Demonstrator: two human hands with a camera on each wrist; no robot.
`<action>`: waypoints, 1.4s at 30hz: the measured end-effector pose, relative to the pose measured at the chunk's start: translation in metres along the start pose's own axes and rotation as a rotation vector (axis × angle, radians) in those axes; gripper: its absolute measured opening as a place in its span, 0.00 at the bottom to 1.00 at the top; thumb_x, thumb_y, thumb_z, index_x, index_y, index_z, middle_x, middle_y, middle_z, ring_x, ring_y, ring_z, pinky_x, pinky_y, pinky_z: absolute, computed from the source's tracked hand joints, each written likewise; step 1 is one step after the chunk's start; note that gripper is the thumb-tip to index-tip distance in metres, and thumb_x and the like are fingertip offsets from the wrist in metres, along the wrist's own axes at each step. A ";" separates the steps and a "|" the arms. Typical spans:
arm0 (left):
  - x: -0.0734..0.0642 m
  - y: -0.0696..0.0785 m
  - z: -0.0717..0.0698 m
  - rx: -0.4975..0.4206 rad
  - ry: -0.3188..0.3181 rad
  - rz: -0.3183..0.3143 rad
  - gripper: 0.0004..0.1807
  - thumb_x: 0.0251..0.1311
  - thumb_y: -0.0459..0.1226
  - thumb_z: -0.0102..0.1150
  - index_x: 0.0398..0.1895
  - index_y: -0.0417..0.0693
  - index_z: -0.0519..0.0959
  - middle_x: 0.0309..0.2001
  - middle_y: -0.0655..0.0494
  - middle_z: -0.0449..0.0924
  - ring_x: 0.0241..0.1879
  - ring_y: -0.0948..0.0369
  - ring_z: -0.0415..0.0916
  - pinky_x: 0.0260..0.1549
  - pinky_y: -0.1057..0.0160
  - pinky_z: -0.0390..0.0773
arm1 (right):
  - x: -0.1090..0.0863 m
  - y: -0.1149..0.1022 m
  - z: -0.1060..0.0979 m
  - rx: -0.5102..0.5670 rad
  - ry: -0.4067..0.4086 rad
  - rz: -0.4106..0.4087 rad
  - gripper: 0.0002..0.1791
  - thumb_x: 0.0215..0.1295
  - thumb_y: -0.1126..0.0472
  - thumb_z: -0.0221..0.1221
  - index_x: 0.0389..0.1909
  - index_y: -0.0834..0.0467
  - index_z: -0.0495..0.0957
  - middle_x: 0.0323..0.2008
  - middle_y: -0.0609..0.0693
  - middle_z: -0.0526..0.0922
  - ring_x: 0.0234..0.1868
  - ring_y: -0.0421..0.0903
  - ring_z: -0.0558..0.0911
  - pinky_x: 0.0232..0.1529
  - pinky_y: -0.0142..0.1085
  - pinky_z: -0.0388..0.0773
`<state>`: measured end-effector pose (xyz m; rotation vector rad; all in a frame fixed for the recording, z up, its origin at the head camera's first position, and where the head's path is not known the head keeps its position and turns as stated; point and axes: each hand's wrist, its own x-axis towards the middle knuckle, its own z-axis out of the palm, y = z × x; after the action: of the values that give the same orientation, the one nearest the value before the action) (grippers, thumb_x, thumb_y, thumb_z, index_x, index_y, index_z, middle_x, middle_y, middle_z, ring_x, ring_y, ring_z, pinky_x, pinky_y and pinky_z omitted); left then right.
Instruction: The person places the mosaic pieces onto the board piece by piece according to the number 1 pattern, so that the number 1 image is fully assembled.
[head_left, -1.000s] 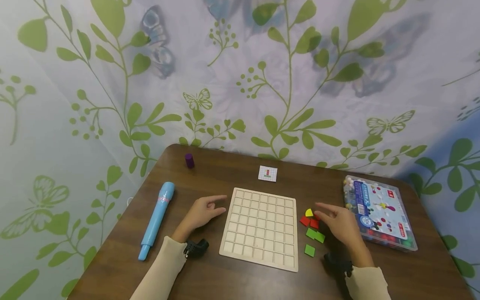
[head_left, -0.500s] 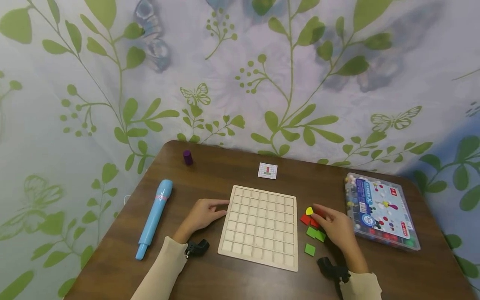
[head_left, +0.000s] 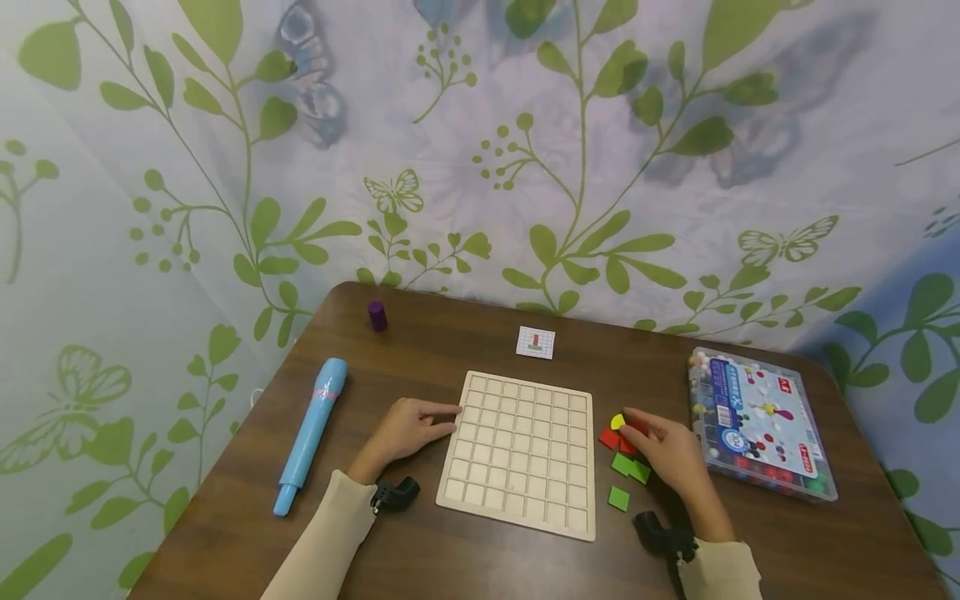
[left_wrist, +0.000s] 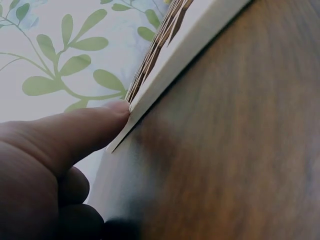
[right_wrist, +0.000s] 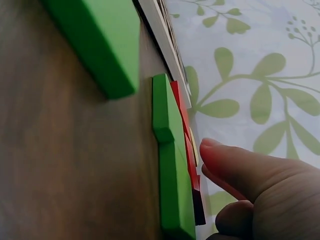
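My left hand (head_left: pixel 407 429) touches the left rim of a pale wooden grid board (head_left: pixel 517 454), its thumb and index finger fairly straight. In the left wrist view the thumb (left_wrist: pixel 95 125) rests against the board's edge. Beside the board, my right hand (head_left: pixel 667 446) has its thumb and index fingertips at a small yellow quarter-round piece (head_left: pixel 617 422) and red tiles (head_left: pixel 608 438). Whether it pinches one cannot be made out; the fingers partly cover the red tiles. Green tiles (head_left: pixel 631 467) lie just below, and another green tile (head_left: pixel 618 498) lies apart, nearer the person.
A small card with a printed grid pattern (head_left: pixel 536 342) lies behind the board. To the left are a light blue microphone-shaped tube (head_left: pixel 309 442) and a purple cylinder (head_left: pixel 377 316). A clear box of colourful beads (head_left: pixel 761 422) stands at the right. A patterned cloth hangs behind.
My right hand has lowered and moved left, its fingertips coming to the yellow piece and red tiles. My left hand has shifted slightly right onto the board's rim. The head view tilted slightly.
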<state>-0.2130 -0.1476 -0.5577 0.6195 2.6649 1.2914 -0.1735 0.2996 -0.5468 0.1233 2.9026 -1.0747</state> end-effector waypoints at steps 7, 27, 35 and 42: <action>0.001 -0.002 0.001 0.023 0.007 0.007 0.16 0.63 0.45 0.72 0.54 0.61 0.88 0.09 0.69 0.54 0.13 0.70 0.47 0.15 0.69 0.57 | 0.006 0.002 0.000 -0.018 -0.024 0.003 0.30 0.70 0.41 0.62 0.65 0.54 0.80 0.21 0.50 0.67 0.28 0.50 0.70 0.26 0.38 0.66; 0.000 -0.002 0.002 0.026 0.024 0.009 0.15 0.62 0.45 0.72 0.52 0.64 0.89 0.09 0.69 0.56 0.12 0.72 0.47 0.15 0.68 0.57 | 0.004 -0.009 0.003 -0.005 0.026 0.096 0.28 0.66 0.41 0.67 0.60 0.55 0.84 0.24 0.51 0.69 0.32 0.51 0.72 0.27 0.38 0.66; 0.000 -0.003 0.001 0.017 0.018 0.016 0.15 0.62 0.45 0.72 0.53 0.62 0.89 0.09 0.69 0.54 0.12 0.70 0.46 0.15 0.69 0.56 | 0.002 -0.011 0.006 -0.026 0.077 0.074 0.29 0.64 0.40 0.68 0.57 0.55 0.85 0.20 0.50 0.68 0.26 0.50 0.70 0.22 0.37 0.63; 0.001 -0.004 0.002 0.018 0.011 0.009 0.15 0.63 0.46 0.72 0.52 0.61 0.89 0.09 0.70 0.54 0.12 0.70 0.46 0.15 0.69 0.56 | -0.003 -0.011 0.013 -0.087 0.161 0.073 0.29 0.64 0.38 0.67 0.55 0.54 0.86 0.16 0.49 0.65 0.20 0.49 0.68 0.18 0.37 0.61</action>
<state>-0.2147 -0.1479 -0.5616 0.6300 2.6884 1.2779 -0.1714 0.2828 -0.5490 0.3248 3.0539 -0.9681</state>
